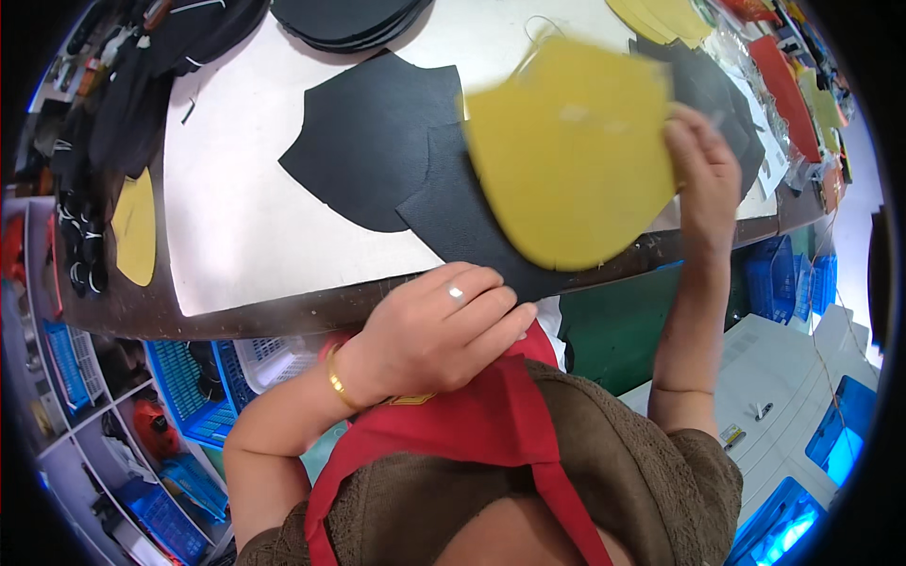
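Two black pieces lie at the middle of the white board [236, 189] on the worktop [274, 316]: one wide black piece [368, 141] farther left, and one nearer black piece [472, 212] that overlaps its right side and reaches past the worktop's near edge. One yellow shield-shaped sheet [576, 160], blurred, is over the right part of that nearer piece, held at its right edge by the right hand [706, 179], whose fingers are closed on it. One stack of black pieces [349, 24] sits at the far edge of view, its layers too tight to count. One small pile of yellow pieces [665, 19] lies far right, more than one layer thick, and one lone yellow piece [137, 226] lies at the left end.

Both forearms come from below. The right one rises nearly straight beside the sheet, wrist little bent, fingers pointing up and to the left. The left one slants up and rightward in front of the red apron [453, 415]; the left hand [425, 325], with one ring and one bracelet, shows its back, fingers curled at the nearer black piece's near edge. Whether they grip it, I cannot tell.
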Tool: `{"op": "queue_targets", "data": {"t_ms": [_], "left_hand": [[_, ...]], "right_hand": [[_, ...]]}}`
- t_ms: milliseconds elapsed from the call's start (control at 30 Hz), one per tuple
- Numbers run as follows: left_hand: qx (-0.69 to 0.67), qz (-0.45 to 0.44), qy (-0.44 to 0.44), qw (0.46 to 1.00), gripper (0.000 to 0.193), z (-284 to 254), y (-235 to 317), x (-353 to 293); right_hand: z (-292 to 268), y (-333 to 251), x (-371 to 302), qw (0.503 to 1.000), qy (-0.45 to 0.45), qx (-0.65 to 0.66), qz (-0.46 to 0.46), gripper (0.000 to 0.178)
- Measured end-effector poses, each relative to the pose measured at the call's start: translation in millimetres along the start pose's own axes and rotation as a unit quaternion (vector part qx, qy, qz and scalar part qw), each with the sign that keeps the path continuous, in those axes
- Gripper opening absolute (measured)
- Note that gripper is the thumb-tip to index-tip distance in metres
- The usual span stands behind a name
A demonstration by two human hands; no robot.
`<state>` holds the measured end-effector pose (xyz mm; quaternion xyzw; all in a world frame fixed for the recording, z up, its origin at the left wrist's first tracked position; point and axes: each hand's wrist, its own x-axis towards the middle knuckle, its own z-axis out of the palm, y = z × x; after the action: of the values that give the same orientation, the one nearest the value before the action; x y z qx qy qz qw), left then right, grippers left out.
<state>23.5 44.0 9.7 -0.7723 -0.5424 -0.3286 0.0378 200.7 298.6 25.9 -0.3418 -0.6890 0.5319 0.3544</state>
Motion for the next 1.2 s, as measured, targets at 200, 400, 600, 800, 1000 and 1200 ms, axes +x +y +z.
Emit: {"op": "queue_targets", "data": {"t_ms": [200, 400, 600, 800, 1000, 1200], "left_hand": [[0.142, -0.221, -0.063, 0.963, 0.054, -10.7, -19.7, -2.8], [0.066, -0.239, -0.046, 0.968, 0.056, -1.7, -18.4, -10.3], [0.068, -0.24, -0.047, 0.967, 0.054, 0.4, -18.9, -8.5], [0.088, -0.228, -0.056, 0.968, 0.056, 3.0, -17.0, -11.5], [0.086, -0.23, -0.063, 0.967, 0.057, 3.0, -17.5, -10.5], [0.085, -0.231, -0.061, 0.967, 0.059, 4.3, -18.1, -11.5]], "right_hand": [[43.0, 10.5, -0.4, 0.974, -0.156, -0.163, 0.002, 0.025], [51.3, 10.0, 4.0, 0.962, -0.147, -0.229, -0.037, 0.025], [57.3, 4.6, 7.3, 0.955, -0.143, -0.259, -0.022, 0.023], [62.1, 7.0, 7.1, 0.947, -0.142, -0.286, -0.032, 0.022], [61.1, 4.7, 10.1, 0.944, -0.15, -0.293, -0.027, 0.021], [64.0, 3.9, 10.3, 0.933, -0.141, -0.328, -0.05, 0.021]]}}
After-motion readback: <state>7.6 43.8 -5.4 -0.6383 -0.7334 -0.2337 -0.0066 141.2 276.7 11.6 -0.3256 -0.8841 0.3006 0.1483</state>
